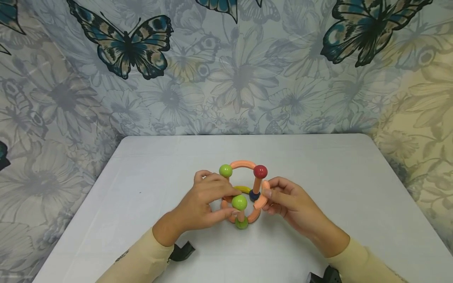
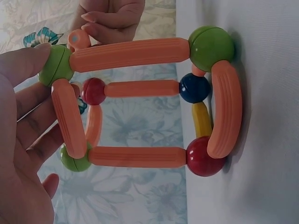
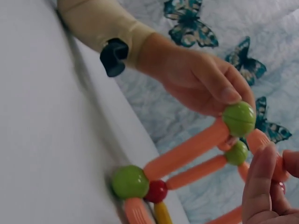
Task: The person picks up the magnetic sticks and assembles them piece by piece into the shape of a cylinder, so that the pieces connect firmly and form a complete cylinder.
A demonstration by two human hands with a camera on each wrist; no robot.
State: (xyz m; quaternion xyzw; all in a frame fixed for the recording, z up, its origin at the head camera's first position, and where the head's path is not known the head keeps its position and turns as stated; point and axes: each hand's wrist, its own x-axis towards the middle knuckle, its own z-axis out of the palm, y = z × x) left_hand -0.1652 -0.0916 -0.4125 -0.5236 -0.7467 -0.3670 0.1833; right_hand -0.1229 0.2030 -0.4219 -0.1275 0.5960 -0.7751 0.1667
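Note:
A frame of orange magnetic sticks and coloured balls stands on the white table, its lower ring partly yellow. My left hand (image 1: 209,196) grips its near upper corner at a green ball (image 1: 239,202), thumb and fingers around it. Between the right hand's (image 1: 291,204) thumb and fingers is a curved orange stick (image 1: 262,195), whose one end points toward that green ball. A red ball (image 1: 260,171) and another green ball (image 1: 225,170) top the far uprights, joined by an arched orange stick (image 1: 243,164). Lower down are a dark blue ball (image 2: 195,87), a red ball (image 2: 205,156) and a green ball (image 2: 212,48).
The white table (image 1: 159,165) runs back to a wall with a butterfly and flower print (image 1: 244,78). Black wrist mounts (image 1: 182,251) hang under both sleeves, close to the tabletop.

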